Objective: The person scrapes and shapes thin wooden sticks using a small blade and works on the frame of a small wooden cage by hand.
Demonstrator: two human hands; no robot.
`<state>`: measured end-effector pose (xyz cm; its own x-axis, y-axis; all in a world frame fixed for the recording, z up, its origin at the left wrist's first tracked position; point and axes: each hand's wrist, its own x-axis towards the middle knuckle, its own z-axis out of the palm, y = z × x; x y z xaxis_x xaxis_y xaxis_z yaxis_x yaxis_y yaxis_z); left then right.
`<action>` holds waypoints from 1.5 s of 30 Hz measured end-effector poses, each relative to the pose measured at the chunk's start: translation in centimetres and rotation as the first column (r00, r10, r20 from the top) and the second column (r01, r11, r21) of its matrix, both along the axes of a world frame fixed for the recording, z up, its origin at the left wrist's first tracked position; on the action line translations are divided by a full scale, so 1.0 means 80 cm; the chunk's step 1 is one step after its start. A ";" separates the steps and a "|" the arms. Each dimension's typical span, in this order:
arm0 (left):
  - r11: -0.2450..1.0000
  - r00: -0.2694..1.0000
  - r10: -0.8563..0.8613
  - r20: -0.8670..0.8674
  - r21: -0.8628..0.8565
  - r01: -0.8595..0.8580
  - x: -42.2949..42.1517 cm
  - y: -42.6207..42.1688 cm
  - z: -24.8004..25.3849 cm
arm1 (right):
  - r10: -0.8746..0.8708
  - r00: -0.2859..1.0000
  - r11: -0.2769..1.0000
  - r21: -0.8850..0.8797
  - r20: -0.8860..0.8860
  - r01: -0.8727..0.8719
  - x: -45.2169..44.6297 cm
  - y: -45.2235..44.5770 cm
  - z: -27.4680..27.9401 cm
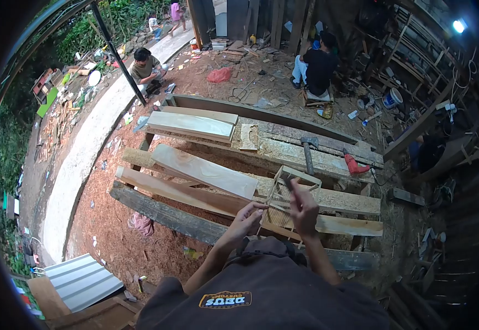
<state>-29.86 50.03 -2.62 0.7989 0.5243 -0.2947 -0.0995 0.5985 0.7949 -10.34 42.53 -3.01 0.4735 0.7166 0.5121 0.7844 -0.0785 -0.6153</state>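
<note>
In the head view my right hand (304, 212) is closed round a dark, flat, blade-like tool (289, 181) that points away from me. To its left, my left hand (246, 221) has its fingertips pinched together. A thin dark tip shows at them, too small to name. Both hands are over a small wooden frame with thin slats (279, 214), which lies across the bench and is partly hidden by my right hand.
Planks (206, 170) lie along the slatted wooden bench (168, 212). An axe (308, 154) and a red power tool (355, 164) rest at the bench's right. Two people (319, 66) sit or crouch beyond it, and shavings (107, 231) cover the ground.
</note>
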 end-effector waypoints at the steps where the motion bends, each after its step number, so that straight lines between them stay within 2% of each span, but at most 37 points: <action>1: 1.000 1.000 0.004 0.004 0.007 -0.004 -0.001 0.001 0.000 | 0.134 0.986 0.991 -0.028 0.104 -0.132 -0.003 -0.004 0.004; 4: 0.994 0.997 0.051 -0.063 0.099 -0.045 0.004 0.000 0.001 | 0.234 0.966 0.971 -0.082 0.107 -0.226 -0.014 -0.010 0.000; 5: 0.990 0.996 0.060 -0.068 0.130 -0.050 0.006 0.001 -0.002 | 0.180 0.980 0.975 -0.151 0.084 -0.166 -0.004 -0.011 -0.008; 8: 0.974 0.990 0.109 -0.086 0.210 -0.089 0.007 -0.002 -0.006 | -0.048 0.993 0.999 0.008 -0.104 0.049 0.006 0.001 -0.007; 9: 0.967 0.987 0.129 -0.095 0.234 -0.104 0.010 -0.002 -0.001 | 0.042 0.997 0.999 0.033 -0.058 -0.040 -0.003 -0.004 0.004; 10: 0.959 0.984 0.144 -0.106 0.259 -0.112 0.011 -0.004 0.001 | 0.176 0.981 0.981 0.069 0.078 -0.181 -0.009 -0.005 -0.003; 12: 0.945 0.984 0.149 -0.099 0.308 -0.112 0.013 -0.003 -0.012 | 0.287 0.952 0.955 0.045 0.104 -0.293 -0.019 -0.010 -0.010; 14: 0.931 0.985 0.149 -0.087 0.349 -0.110 0.017 -0.004 -0.027 | 0.143 0.988 0.987 0.081 -0.059 -0.138 -0.005 -0.001 -0.015; 15: 0.938 0.985 0.141 -0.102 0.333 -0.099 0.017 -0.006 -0.019 | 0.076 0.987 0.994 0.087 -0.141 -0.065 0.001 0.001 -0.016; 18: 0.944 0.978 0.152 -0.140 0.316 -0.101 0.012 -0.009 0.002 | 0.173 0.984 0.984 0.057 -0.039 -0.170 -0.017 -0.006 -0.003; 19: 0.936 0.975 0.173 -0.138 0.332 -0.119 0.014 -0.009 -0.002 | 0.232 0.970 0.972 0.027 0.076 -0.235 -0.024 -0.009 -0.009; 22: 0.938 0.980 0.162 -0.116 0.327 -0.117 0.016 -0.003 -0.004 | 0.179 0.984 0.984 0.001 -0.020 -0.179 -0.009 -0.007 -0.007; 26: 0.946 0.977 0.173 -0.128 0.296 -0.129 0.019 -0.005 0.018 | 0.198 0.975 0.979 0.027 0.105 -0.201 -0.006 0.003 0.010; 27: 0.935 0.973 0.198 -0.116 0.321 -0.152 0.023 -0.003 0.011 | 0.269 0.961 0.963 0.008 0.071 -0.270 -0.013 0.001 0.001; 30: 0.942 0.982 0.145 -0.120 0.320 -0.100 0.020 0.002 0.006 | 0.188 0.975 0.980 0.046 0.123 -0.194 0.009 0.013 0.001; 31: 0.955 0.988 0.128 -0.086 0.280 -0.099 0.020 0.001 0.007 | 0.072 0.996 0.997 0.010 -0.061 -0.071 0.013 0.016 0.008; 34: 0.979 0.991 0.103 -0.082 0.183 -0.086 0.018 0.003 0.005 | 0.248 0.964 0.969 -0.031 0.092 -0.246 0.000 0.008 0.008; 35: 0.986 0.991 0.084 -0.102 0.151 -0.068 0.016 0.007 -0.003 | 0.238 0.969 0.963 -0.142 0.064 -0.228 -0.009 0.002 0.014; 38: 0.992 0.995 0.055 -0.083 0.115 -0.045 0.013 0.009 0.000 | 0.088 0.996 0.994 0.063 0.018 -0.089 0.018 0.019 0.008; 39: 0.988 0.996 0.047 -0.071 0.148 -0.036 0.012 0.009 -0.002 | 0.030 0.998 0.999 0.025 -0.063 -0.029 0.021 0.019 0.007; 42: 0.979 0.987 0.104 -0.123 0.186 -0.080 0.014 0.008 -0.002 | 0.269 0.954 0.962 -0.091 0.137 -0.258 -0.005 0.003 0.010; 43: 0.963 0.984 0.138 -0.112 0.248 -0.107 0.019 0.008 -0.013 | 0.288 0.945 0.955 -0.115 0.155 -0.272 -0.008 0.002 0.003; 45: 0.966 0.988 0.106 -0.112 0.247 -0.076 0.020 0.013 -0.013 | 0.122 0.991 0.992 -0.002 0.052 -0.122 0.005 0.012 -0.002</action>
